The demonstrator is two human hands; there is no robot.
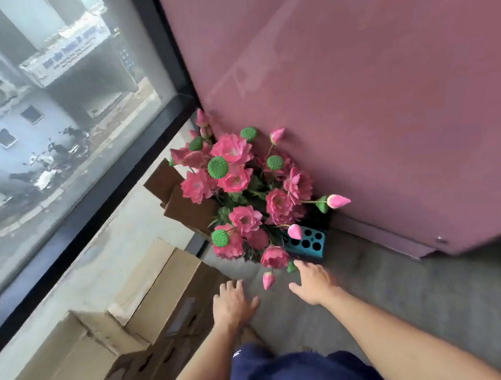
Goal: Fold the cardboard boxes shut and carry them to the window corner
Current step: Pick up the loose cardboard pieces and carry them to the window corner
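Observation:
Two closed tan cardboard boxes lie end to end along the window ledge at lower left: the nearer box (pixel 62 373) and the farther box (pixel 167 291). My left hand (pixel 232 303) hovers with fingers spread just past the farther box's right edge, holding nothing. My right hand (pixel 310 284) is stretched out with straight fingers toward the flowers, empty too. A darker open cardboard box (pixel 184 207) with raised flaps stands in the corner behind the flowers.
A bunch of pink artificial lotus flowers (pixel 243 190) fills the corner, beside a teal block with round holes (pixel 307 244). A large window (pixel 55 116) runs along the left, a pink panel (pixel 372 103) on the right. Grey floor (pixel 419 296) lies at the right.

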